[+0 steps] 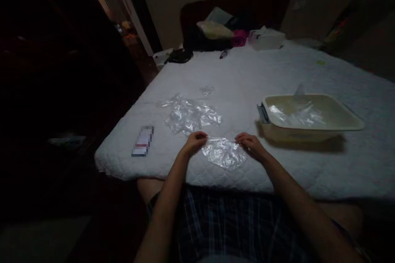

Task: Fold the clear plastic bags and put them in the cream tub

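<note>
A crinkled clear plastic bag (pixel 224 154) is stretched between my two hands near the front edge of the bed. My left hand (pixel 195 143) pinches its upper left corner, and my right hand (pixel 250 145) grips the upper right corner. The bag's top edge runs nearly straight from one hand to the other, while its lower part lies on the white quilted cover. Just beyond my left hand spreads a loose heap of clear plastic bags (pixel 187 115), with a smaller crumpled piece (pixel 207 90) behind it.
To the right stands a cream plastic bin (pixel 314 134) with a grey side latch and more clear plastic inside. A phone (pixel 142 141) lies left on the white bed cover (pixel 240 78). Pillows (pixel 215 30) and a whitish box or bundle (pixel 267 39) sit by the dark headboard (pixel 262 2).
</note>
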Demonstrator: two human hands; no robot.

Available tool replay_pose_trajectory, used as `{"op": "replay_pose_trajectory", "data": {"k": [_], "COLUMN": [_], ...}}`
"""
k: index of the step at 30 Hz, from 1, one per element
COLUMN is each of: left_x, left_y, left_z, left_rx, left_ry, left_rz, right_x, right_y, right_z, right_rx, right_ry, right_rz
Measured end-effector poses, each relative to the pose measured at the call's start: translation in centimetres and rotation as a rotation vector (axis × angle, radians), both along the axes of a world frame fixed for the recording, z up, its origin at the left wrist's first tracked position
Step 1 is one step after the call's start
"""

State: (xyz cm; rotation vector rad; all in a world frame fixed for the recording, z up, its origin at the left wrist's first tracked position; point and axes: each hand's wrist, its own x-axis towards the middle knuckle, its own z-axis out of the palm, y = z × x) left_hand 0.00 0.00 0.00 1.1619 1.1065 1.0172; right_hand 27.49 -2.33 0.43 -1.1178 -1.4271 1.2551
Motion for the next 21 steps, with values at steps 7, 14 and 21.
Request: {"op": "replay_pose_trajectory", "data": {"k": [7, 14, 21], "left_x": [0.1, 0.1, 0.0], "left_y": [-0.3, -0.5, -0.4], "left_z": [0.2, 0.5, 0.2], "left_rx": [0.012, 0.033, 0.136], "left_ry": [-0.018, -0.005, 0.079], "left_rz": [0.022, 0.023, -0.017], "right_x": [-0.3, -0.2, 0.1], "right_y": [0.3, 0.4, 0.8], "right_z": [0.3, 0.0, -0.9], "right_rx": [-0.021, 0.069, 0.14], "right_ry": [-0.173, -0.319, -0.36], "right_rz": [-0.102, -0.066, -0.083]}}
